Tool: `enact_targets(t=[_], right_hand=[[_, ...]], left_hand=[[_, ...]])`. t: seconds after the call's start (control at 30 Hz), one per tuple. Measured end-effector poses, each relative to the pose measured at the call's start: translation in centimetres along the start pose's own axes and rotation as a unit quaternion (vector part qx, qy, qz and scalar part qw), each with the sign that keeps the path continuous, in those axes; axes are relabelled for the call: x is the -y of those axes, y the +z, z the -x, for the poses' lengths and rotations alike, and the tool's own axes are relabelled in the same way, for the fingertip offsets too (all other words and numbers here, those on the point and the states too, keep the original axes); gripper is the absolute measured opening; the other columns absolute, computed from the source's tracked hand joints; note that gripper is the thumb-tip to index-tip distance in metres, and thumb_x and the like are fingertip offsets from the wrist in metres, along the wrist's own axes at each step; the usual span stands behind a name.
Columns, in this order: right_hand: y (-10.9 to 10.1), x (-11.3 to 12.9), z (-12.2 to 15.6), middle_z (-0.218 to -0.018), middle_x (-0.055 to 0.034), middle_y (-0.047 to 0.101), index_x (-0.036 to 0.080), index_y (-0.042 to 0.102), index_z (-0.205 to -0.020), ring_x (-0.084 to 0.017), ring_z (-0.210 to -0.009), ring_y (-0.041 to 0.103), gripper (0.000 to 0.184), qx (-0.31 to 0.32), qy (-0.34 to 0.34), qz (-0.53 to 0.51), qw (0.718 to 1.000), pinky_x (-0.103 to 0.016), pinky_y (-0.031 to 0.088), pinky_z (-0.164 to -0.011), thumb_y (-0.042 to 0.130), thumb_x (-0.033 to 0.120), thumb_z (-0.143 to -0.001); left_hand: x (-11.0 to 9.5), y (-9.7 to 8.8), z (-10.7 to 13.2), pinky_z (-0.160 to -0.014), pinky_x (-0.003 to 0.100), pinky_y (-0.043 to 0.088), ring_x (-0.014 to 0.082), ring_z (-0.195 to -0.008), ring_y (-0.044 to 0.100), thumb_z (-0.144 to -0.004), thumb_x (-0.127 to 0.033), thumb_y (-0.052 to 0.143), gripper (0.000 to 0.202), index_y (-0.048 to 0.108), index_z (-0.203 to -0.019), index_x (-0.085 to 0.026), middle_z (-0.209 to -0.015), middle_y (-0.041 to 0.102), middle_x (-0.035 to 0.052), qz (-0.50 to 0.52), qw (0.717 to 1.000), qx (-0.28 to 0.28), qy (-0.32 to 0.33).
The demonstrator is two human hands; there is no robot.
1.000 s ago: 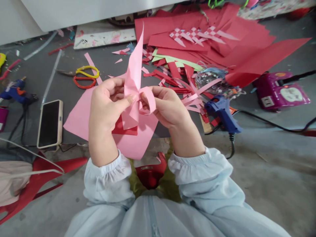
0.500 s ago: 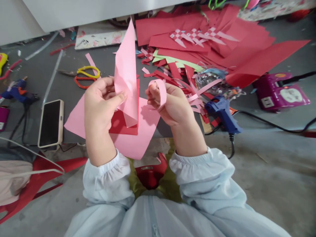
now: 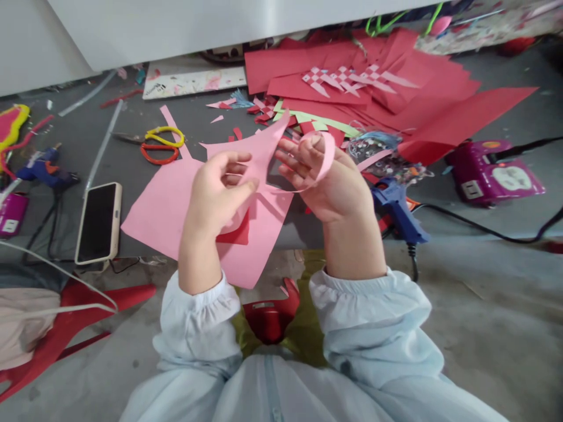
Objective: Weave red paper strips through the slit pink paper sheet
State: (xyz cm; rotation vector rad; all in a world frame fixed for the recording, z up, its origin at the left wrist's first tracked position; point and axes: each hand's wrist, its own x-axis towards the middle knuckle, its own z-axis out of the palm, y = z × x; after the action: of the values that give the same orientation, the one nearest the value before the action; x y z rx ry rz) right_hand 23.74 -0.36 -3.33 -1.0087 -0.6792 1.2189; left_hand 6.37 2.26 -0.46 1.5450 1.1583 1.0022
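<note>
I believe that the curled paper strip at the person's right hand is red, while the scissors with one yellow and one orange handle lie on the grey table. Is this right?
Not quite: in the head view, the curled paper strip at the right hand is pink, not red. The scissors do lie on the grey table.

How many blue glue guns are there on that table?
2 in view: one glue gun to the left of the phone, another glue gun just right of the right hand. More could be hidden under the paper.
</note>
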Motion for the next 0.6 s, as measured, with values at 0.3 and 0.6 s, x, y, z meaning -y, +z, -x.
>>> enact_targets(t=[0.3,0.6], right_hand=[[-1.1,1.1,0.4,-0.088,-0.0007,0.073,0.024,0.067,-0.073,-0.011,-0.071,0.063,0.019,-0.056,0.013,0.034,0.998,-0.020,0.043,-0.049,0.082,0.032,-0.063],[-0.3,-0.4,0.4,-0.069,0.0024,0.066,0.021,0.066,-0.075,-0.011,-0.063,0.061,0.021,0.045,0.052,0.083,0.994,-0.022,0.047,-0.055,0.083,0.031,-0.066]], left_hand=[[-0.5,2.2,0.9,-0.078,0.033,0.053,0.0182,-0.089,0.067,-0.082,-0.034,0.071,0.033,0.063,-0.111,-0.020,-0.109,0.070,0.0067,-0.141,0.967,0.208,-0.049],[-0.5,1.6,0.7,-0.080,0.032,0.051,0.0192,-0.091,0.069,-0.092,-0.028,0.057,0.015,0.066,-0.100,-0.020,-0.103,0.074,0.0049,-0.158,0.964,0.213,-0.011]])
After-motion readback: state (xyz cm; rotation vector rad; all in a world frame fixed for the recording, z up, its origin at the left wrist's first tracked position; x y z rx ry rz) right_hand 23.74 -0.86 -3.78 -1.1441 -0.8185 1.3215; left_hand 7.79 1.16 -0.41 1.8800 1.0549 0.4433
